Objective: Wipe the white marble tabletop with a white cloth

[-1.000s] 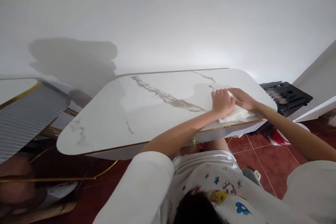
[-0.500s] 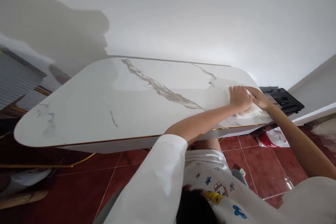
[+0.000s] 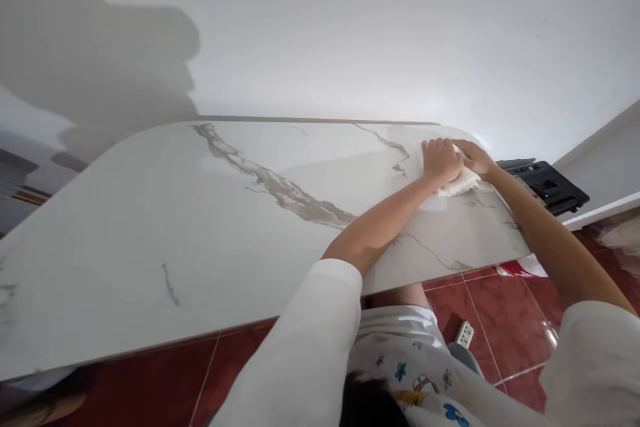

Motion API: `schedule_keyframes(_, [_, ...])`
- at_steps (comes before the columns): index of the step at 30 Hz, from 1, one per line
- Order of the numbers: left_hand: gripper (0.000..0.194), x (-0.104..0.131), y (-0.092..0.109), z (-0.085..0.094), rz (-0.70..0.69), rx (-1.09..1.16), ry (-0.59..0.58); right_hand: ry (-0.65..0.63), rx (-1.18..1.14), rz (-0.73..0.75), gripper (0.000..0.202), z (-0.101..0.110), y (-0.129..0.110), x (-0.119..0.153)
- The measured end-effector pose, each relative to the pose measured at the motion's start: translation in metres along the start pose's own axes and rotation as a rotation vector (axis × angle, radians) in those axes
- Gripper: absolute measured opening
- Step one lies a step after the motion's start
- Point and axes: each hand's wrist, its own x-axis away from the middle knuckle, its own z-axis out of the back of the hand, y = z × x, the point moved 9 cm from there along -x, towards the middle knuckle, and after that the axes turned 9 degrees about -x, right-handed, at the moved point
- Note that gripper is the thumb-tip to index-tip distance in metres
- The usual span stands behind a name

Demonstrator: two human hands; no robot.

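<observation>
From my end, I see my left hand [image 3: 443, 163] curled over a white cloth [image 3: 459, 184], holding it against the marble-patterned desk [image 3: 125, 227]. My right hand [image 3: 476, 159] is just beside the left, resting on the cloth's far right part; I can't tell whether its fingers grip. The cloth lies beneath both hands and shows on the near side of them. Right of my right hand, beyond the desk, is a black case [image 3: 553, 188]. Nearer than both hands, a power strip [image 3: 465, 333] sits low by the red tiled floor [image 3: 493, 330].
</observation>
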Motion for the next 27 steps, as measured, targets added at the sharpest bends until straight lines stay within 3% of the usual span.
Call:
schedule_keyframes(15, [0.037, -0.088, -0.06, -0.015, -0.04, -0.062, 0.007, 0.041, 0.021, -0.064, 0.076, -0.021, 0.028, -0.096])
schedule_keyframes(21, [0.038, -0.094, -0.065, -0.015, -0.032, -0.086, 0.013, 0.057, -0.01, -0.075, 0.074, -0.023, 0.033, -0.102])
schedule_keyframes(27, [0.039, -0.077, -0.057, -0.01, -0.06, -0.123, 0.011, 0.038, -0.004, -0.052, 0.077, -0.021, 0.02, -0.087])
